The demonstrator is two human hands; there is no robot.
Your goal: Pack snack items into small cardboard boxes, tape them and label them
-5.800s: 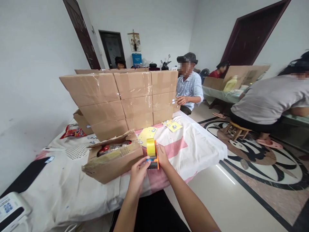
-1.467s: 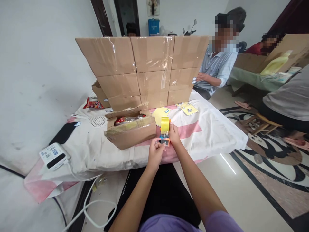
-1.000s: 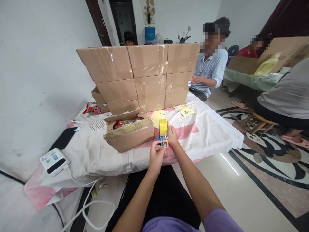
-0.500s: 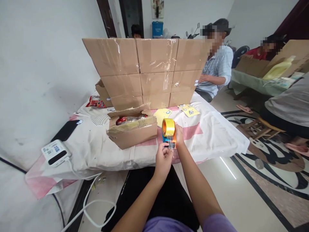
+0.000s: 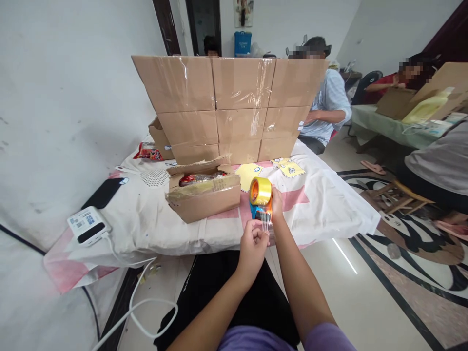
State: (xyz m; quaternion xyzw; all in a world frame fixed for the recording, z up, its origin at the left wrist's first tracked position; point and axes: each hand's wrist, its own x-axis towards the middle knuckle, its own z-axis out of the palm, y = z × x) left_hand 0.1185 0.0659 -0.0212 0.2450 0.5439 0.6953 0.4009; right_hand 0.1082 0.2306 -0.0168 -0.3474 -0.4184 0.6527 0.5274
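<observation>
Hands [image 5: 263,229] around tape dispenser [image 5: 261,201]

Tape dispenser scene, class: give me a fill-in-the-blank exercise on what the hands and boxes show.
1. The right hand grips the tape dispenser, whose roll is ____ in colour.
2. The left hand pinches the end of the clear ____ pulled from it.
3. The open box lies to the ____ of the dispenser.
4. The sealed boxes behind are stacked ____ rows high.

Missing words: yellow; tape; left; three
</observation>
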